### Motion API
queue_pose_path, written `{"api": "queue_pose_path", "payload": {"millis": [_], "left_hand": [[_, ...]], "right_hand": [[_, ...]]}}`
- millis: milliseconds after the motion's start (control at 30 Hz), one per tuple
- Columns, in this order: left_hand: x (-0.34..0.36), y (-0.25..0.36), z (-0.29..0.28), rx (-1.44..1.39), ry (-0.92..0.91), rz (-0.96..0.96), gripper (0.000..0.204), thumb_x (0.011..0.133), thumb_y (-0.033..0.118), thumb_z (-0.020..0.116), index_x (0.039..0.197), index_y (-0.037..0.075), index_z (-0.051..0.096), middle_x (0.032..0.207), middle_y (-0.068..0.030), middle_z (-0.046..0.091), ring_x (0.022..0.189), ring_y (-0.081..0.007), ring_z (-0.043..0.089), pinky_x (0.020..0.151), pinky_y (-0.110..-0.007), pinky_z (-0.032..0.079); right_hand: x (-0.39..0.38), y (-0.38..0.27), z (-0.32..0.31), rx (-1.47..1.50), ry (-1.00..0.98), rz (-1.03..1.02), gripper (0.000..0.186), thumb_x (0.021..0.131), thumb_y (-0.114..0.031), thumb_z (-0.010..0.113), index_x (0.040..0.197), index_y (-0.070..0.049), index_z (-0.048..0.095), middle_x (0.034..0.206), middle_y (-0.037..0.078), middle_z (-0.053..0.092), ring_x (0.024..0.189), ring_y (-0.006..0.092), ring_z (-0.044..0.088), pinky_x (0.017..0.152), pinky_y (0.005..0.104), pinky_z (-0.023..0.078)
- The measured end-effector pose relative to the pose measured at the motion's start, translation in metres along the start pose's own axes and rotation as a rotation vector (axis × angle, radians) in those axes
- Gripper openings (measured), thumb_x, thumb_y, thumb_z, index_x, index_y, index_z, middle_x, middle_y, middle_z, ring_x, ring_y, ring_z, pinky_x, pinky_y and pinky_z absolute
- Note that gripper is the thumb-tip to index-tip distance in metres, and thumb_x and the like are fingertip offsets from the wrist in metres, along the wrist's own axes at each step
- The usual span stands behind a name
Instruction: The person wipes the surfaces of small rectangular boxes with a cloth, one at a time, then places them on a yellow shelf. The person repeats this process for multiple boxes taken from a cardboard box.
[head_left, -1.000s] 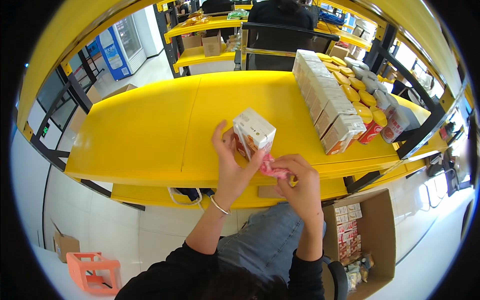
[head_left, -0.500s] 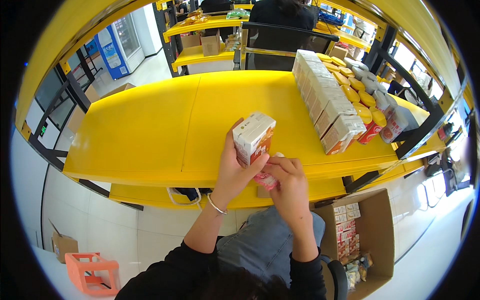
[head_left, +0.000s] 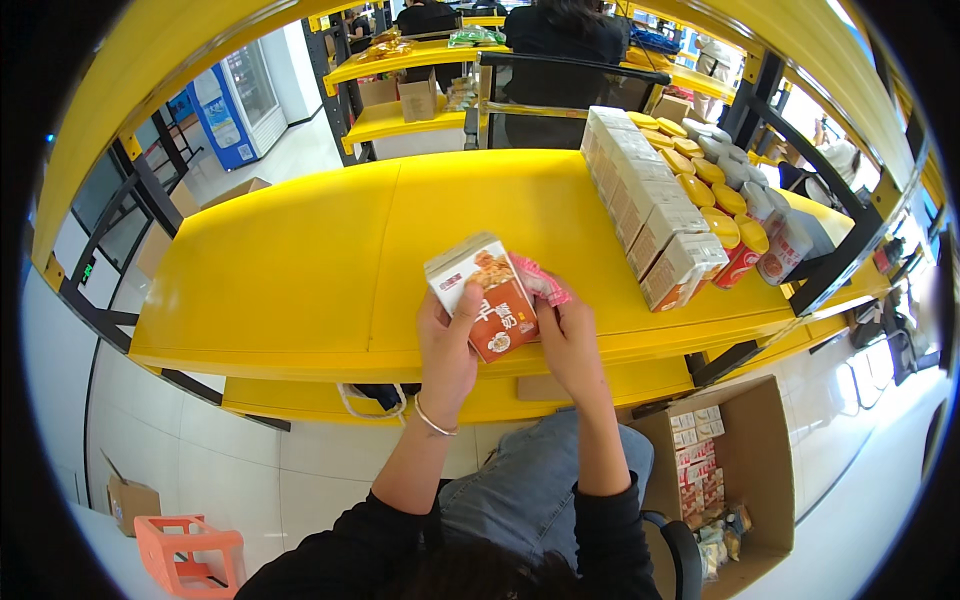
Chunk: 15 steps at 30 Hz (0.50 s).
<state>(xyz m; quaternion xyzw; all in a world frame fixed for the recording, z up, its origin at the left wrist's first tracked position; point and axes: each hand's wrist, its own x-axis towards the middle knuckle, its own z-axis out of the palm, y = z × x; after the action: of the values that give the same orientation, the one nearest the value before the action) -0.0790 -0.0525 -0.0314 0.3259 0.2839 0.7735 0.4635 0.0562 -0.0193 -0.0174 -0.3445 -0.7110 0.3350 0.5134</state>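
Note:
My left hand (head_left: 447,345) is closed on a small white and orange-brown drink carton (head_left: 505,312), with the thumb across its front. The carton is tilted above the front edge of the yellow shelf (head_left: 290,270), and its broad printed face is toward me. My right hand (head_left: 572,350) pinches a crumpled pink-and-white piece (head_left: 540,280), soft like cloth or a wrapper; I cannot tell which. That piece lies against the carton's right side, partly behind it. Some right fingertips are hidden behind the carton and the pink piece.
A row of similar cartons (head_left: 650,220) stands at the shelf's right, beside yellow-lidded cans (head_left: 727,230) and grey-lidded cans (head_left: 785,247). A cardboard box (head_left: 765,470) holding cartons and packets sits on the floor at right. An orange stool (head_left: 190,550) is at lower left. Black rack posts (head_left: 845,260) flank the shelf.
My left hand has turned the carton so its broad front shows instead of its top and side. My right hand has moved the pink piece up along the carton's right side.

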Motion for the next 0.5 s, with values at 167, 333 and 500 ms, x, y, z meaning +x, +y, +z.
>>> {"api": "queue_pose_path", "payload": {"millis": [167,333,500], "left_hand": [[-0.005,0.001,0.007,-0.039,0.111,0.160,0.039,0.093,0.028,0.054,0.119,0.001,0.044,0.110,-0.0067,0.057,0.095,-0.0124,0.060,0.079,-0.029,0.052],[-0.002,0.002,0.010,-0.079,0.197,0.198,0.040,0.094,0.029,0.051,0.122,0.003,0.041,0.113,-0.0073,0.055,0.099,-0.0142,0.059,0.082,-0.030,0.052],[-0.004,-0.011,0.006,-0.036,0.257,0.336,0.042,0.094,0.025,0.052,0.126,0.004,0.037,0.118,-0.0107,0.052,0.103,-0.0186,0.058,0.085,-0.033,0.051]], "right_hand": [[0.000,0.006,0.010,0.055,0.051,-0.039,0.029,0.084,0.000,0.046,0.111,0.001,0.057,0.089,0.021,0.061,0.080,0.0359,0.060,0.070,0.0355,0.047],[-0.003,-0.005,0.012,-0.147,-0.043,0.095,0.025,0.081,-0.005,0.052,0.105,-0.001,0.059,0.071,0.021,0.057,0.064,0.0359,0.058,0.058,0.0384,0.045],[-0.005,0.008,0.008,-0.169,-0.161,0.063,0.013,0.077,-0.008,0.056,0.086,0.001,0.060,0.060,0.017,0.052,0.054,0.0270,0.052,0.051,0.0349,0.041]]}}
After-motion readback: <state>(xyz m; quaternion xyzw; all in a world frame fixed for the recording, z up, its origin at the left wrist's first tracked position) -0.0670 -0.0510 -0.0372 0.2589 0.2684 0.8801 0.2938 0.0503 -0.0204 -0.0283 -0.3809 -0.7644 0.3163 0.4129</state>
